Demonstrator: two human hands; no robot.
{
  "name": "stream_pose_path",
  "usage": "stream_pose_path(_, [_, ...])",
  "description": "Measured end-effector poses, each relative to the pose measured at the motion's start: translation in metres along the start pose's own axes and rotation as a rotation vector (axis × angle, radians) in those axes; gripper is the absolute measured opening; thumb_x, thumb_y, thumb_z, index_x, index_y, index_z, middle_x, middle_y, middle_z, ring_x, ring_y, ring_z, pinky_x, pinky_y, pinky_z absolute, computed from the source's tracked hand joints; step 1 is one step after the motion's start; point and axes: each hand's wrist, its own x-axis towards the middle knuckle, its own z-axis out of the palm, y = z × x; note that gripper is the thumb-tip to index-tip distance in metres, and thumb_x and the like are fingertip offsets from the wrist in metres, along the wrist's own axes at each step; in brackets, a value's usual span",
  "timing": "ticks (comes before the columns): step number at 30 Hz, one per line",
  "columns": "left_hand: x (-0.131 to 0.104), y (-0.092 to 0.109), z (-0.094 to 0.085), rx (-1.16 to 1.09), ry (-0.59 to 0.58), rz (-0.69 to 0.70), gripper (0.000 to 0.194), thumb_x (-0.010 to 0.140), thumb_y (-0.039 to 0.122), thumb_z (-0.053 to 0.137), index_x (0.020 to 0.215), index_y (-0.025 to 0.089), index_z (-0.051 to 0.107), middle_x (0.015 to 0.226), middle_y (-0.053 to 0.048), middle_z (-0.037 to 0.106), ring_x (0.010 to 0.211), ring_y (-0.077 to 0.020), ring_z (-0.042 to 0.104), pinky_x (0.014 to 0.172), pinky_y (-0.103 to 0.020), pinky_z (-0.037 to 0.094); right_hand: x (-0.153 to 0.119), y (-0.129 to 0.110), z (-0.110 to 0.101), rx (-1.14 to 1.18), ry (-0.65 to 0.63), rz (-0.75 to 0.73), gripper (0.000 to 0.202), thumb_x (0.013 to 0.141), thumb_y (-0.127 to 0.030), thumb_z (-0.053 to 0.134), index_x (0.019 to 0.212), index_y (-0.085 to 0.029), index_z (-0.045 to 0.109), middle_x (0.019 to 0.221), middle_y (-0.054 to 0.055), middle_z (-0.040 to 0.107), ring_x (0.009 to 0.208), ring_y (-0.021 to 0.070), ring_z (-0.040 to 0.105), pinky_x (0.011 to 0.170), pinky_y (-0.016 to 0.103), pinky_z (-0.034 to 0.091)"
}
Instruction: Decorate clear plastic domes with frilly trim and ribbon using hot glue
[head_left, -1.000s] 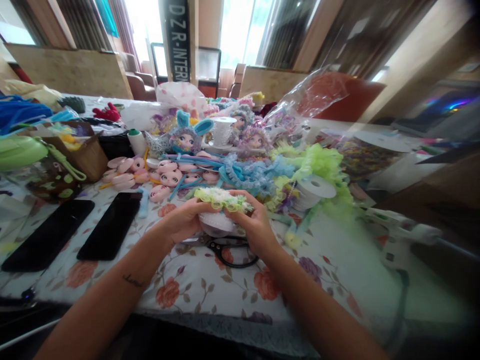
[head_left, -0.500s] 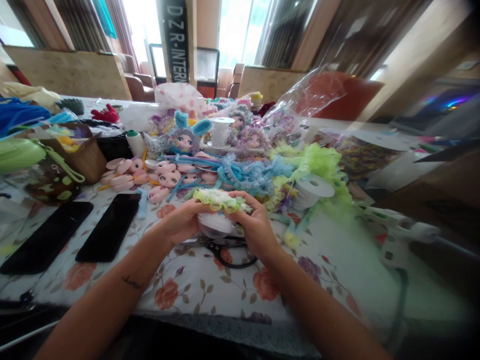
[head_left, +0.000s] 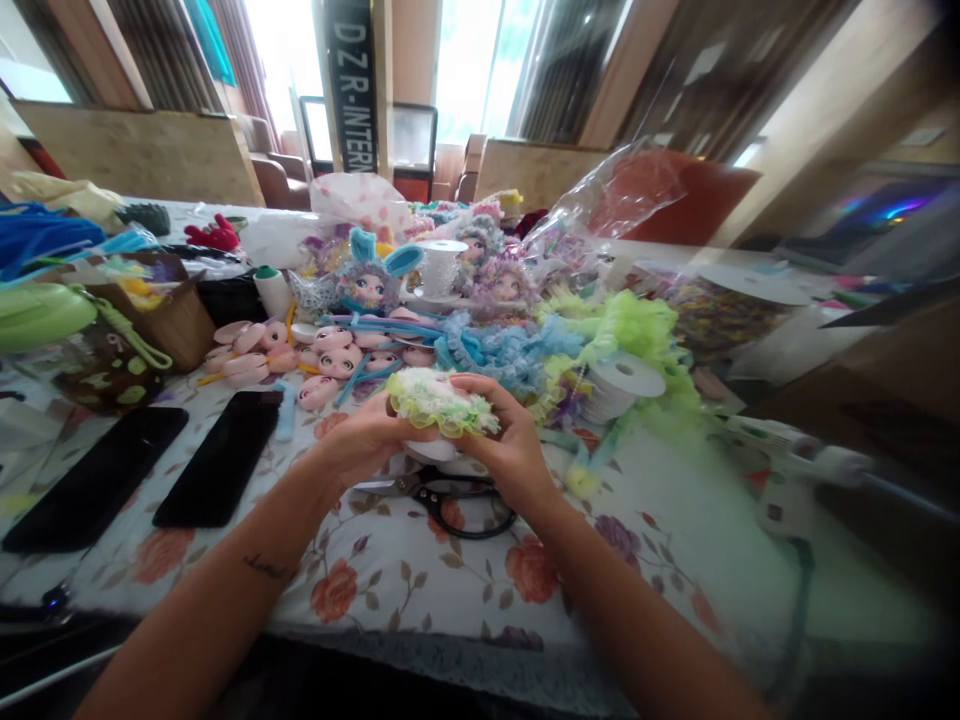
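Between my two hands is a round fluffy piece [head_left: 439, 402], white and green with a yellow-green ruffled edge. My left hand [head_left: 367, 440] grips its left side, thumb along the lower edge. On the right side, my right hand [head_left: 506, 435] holds it with fingers over the top and thumb below. A white rounded part shows beneath the ruffle. Black-handled scissors [head_left: 454, 510] lie on the floral cloth just below the hands. Behind the piece are pink doll faces [head_left: 337, 360] and blue ruffled trim [head_left: 499, 345].
Two black phones [head_left: 219, 455] lie at the left. A white spool [head_left: 626, 380] and lime tulle [head_left: 645, 320] are right of centre, with a glue gun [head_left: 795, 460] farther right. Finished-looking doll heads [head_left: 367, 285] and a cardboard box [head_left: 169, 315] stand behind.
The fluffy piece has tilted, so more of its white and green top faces me and less of the white underside shows. Both hands still hold it.
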Motion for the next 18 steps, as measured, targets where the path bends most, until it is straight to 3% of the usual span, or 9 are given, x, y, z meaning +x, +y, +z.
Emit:
stream_pose_path(5, [-0.002,0.003,0.002,0.012,-0.030,0.071,0.064,0.059,0.015,0.086,0.120,0.025,0.067,0.101,-0.004,0.073,0.096,-0.0232,0.068,0.080,-0.027,0.051,0.001,-0.002,-0.002,-0.088,-0.010,-0.180,0.051,0.070,-0.040,0.081,0.115,-0.025,0.062,0.132,0.012,0.056,0.127,0.0292,0.053,0.102,0.041,0.048])
stream_pose_path(11, [-0.003,-0.002,-0.010,0.087,-0.039,0.071,0.069,0.058,0.021,0.088,0.123,0.025,0.065,0.098,-0.007,0.073,0.083,-0.0231,0.069,0.071,-0.030,0.054,-0.002,0.005,-0.002,-0.046,-0.015,-0.131,0.076,0.066,-0.034,0.085,0.133,-0.028,0.049,0.135,0.011,0.058,0.124,0.0282,0.058,0.104,0.042,0.048])
stream_pose_path(14, [-0.002,-0.006,-0.016,0.160,0.027,0.053,0.080,0.051,0.017,0.090,0.126,0.025,0.063,0.093,-0.006,0.073,0.078,-0.0223,0.068,0.066,-0.029,0.054,-0.004,0.006,-0.003,-0.090,-0.038,-0.134,0.077,0.068,-0.031,0.084,0.135,-0.028,0.046,0.133,0.010,0.060,0.123,0.0274,0.059,0.103,0.041,0.049])
stream_pose_path(16, [-0.002,-0.008,-0.018,0.176,0.096,0.074,0.084,0.046,0.012,0.090,0.125,0.026,0.063,0.093,-0.004,0.073,0.082,-0.0214,0.068,0.069,-0.027,0.053,-0.006,0.006,-0.004,-0.150,-0.035,-0.173,0.075,0.068,-0.028,0.082,0.135,-0.028,0.047,0.136,0.010,0.058,0.125,0.0265,0.057,0.104,0.039,0.049])
stream_pose_path(18, [-0.002,-0.008,-0.019,0.107,0.092,0.038,0.084,0.044,0.006,0.089,0.121,0.028,0.064,0.099,-0.001,0.072,0.094,-0.0203,0.066,0.079,-0.024,0.052,-0.008,0.007,-0.004,-0.201,-0.030,-0.211,0.073,0.070,-0.026,0.080,0.135,-0.027,0.048,0.137,0.009,0.057,0.126,0.0258,0.057,0.104,0.038,0.049])
